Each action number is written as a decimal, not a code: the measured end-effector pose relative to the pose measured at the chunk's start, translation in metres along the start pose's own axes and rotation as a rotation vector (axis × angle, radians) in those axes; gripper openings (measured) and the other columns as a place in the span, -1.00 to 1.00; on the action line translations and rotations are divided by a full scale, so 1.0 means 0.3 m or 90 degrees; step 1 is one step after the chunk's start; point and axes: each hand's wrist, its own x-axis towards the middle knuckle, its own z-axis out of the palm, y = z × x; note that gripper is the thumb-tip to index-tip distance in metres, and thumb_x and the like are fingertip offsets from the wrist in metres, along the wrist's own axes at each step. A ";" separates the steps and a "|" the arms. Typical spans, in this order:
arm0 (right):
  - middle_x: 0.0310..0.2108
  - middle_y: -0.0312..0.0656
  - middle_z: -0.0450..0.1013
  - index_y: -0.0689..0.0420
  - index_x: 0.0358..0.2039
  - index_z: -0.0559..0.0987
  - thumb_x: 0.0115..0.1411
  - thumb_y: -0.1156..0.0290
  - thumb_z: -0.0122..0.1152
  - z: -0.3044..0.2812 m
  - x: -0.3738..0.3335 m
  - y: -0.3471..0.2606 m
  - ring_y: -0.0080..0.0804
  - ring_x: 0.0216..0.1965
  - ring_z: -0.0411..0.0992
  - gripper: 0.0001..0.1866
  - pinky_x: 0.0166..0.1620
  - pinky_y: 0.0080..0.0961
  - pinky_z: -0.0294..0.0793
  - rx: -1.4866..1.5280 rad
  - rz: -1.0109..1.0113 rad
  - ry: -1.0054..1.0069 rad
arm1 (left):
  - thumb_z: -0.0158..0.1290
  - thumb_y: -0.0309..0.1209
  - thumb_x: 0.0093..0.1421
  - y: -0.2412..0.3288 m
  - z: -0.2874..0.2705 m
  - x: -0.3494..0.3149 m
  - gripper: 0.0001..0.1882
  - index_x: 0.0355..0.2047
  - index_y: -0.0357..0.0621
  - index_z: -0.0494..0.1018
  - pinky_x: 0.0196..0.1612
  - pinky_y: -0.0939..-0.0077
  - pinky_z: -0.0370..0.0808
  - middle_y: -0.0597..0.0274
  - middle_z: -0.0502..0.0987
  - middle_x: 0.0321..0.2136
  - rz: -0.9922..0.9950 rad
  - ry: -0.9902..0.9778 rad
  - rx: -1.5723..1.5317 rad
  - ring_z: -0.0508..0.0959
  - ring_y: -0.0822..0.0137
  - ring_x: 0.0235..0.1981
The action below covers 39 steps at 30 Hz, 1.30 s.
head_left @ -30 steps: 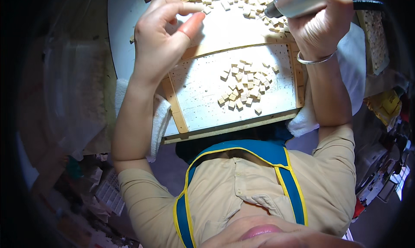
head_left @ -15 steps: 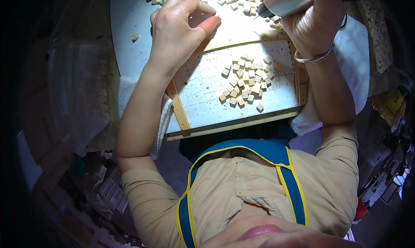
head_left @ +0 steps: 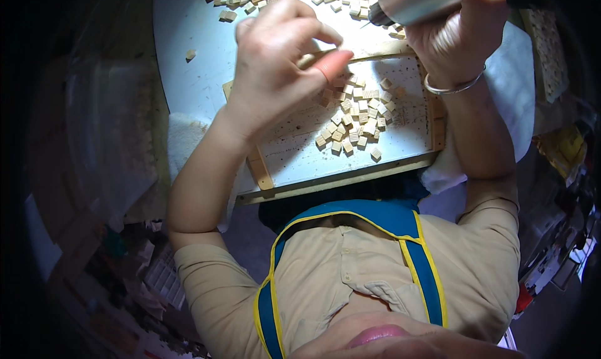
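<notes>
Small wooden cubes [head_left: 355, 113], heaped loosely on a white board [head_left: 285, 165]; more cubes [head_left: 355, 8] strewn beyond its far edge. Pale, grained, crisp-cornered; likely light, stiff, dry enough not to slip and hard to crush. Best pinched across two opposite flat faces.

Left hand [head_left: 278, 65] above the board's far left part, blurred, thumb and forefinger curled to near meeting; cannot tell about any cube between them.

Right hand [head_left: 460, 43] wrapped closely around a grey handheld rotary tool [head_left: 419, 2], held above the far cubes. Smooth, barrel-shaped, dark and tapered at the nose; probably heavier, best gripped around the barrel, away from the thin, perhaps fragile tip.

Farther out: flat wooden strips [head_left: 260, 169] edging the board, fluffy white towel [head_left: 188, 140], shiny rigid bangle [head_left: 456, 90].
</notes>
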 end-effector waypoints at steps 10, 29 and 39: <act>-0.37 -0.15 0.50 0.36 -0.02 0.43 0.25 0.72 0.10 -0.042 -0.065 0.060 -0.39 -0.42 0.55 -0.72 -0.34 -0.53 0.61 -0.326 -0.091 -0.150 | 0.41 -0.50 -0.01 0.015 0.026 -0.012 -0.83 -0.42 -0.24 0.64 -0.39 0.47 0.62 0.18 0.56 -0.43 -0.043 -0.030 -0.037 0.66 0.30 -0.46; -0.27 -0.18 0.53 0.22 -0.08 0.51 0.22 0.57 0.24 0.042 -0.076 0.010 -0.43 -0.32 0.55 -0.75 -0.29 -0.47 0.55 -0.488 0.065 -0.081 | 0.40 -0.48 0.00 0.001 0.049 -0.028 -0.85 -0.46 -0.22 0.63 -0.38 0.42 0.60 0.14 0.60 -0.43 -0.099 -0.015 -0.089 0.64 0.25 -0.45; -0.21 -0.16 0.53 0.17 -0.07 0.55 0.28 0.48 0.20 0.063 -0.078 0.005 -0.39 -0.25 0.55 -0.78 -0.22 -0.39 0.56 -0.752 -0.022 -0.195 | 0.41 -0.45 -0.02 0.005 0.041 -0.026 -0.81 -0.47 -0.22 0.60 -0.36 0.36 0.55 0.15 0.59 -0.45 -0.069 -0.012 -0.023 0.62 0.23 -0.45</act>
